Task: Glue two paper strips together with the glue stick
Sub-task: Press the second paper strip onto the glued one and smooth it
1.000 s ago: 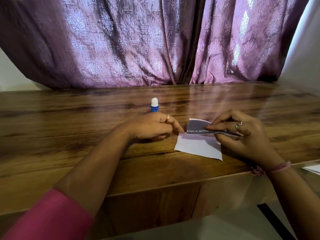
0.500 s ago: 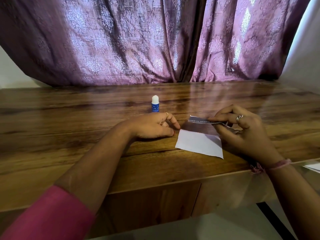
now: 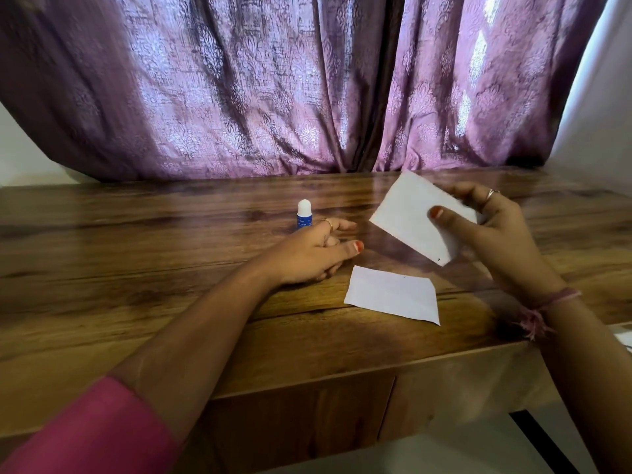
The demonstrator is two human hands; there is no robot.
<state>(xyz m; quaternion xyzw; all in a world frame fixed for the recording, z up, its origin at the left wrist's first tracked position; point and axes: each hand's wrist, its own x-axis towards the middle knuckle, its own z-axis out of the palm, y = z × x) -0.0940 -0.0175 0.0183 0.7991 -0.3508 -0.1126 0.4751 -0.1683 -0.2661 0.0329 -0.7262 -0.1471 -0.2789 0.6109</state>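
1. Your right hand [image 3: 492,234]: raised above the tabletop [image 3: 136,302], thumb in front and fingers behind pinching a white paper strip [image 3: 410,217]. The strip is tilted, its blank face toward you, clear of the wood.
2. Second paper strip [image 3: 393,294]: white, lying flat on the tabletop near the front edge, below the lifted strip and apart from it.
3. Your left hand [image 3: 314,254]: resting on the tabletop just left of the flat strip, fingers loosely extended, holding nothing. A ring sits on one finger.
4. Glue stick [image 3: 304,215]: upright, blue body with white cap on, standing just behind your left hand; whether it touches the fingers cannot be told.
5. Curtain [image 3: 273,87]: purple, patterned, hanging behind the tabletop's far edge.
6. Pink sleeve [image 3: 85,432]: on your left arm, at the lower left.
7. Pink thread band [image 3: 547,304]: tied round your right wrist.
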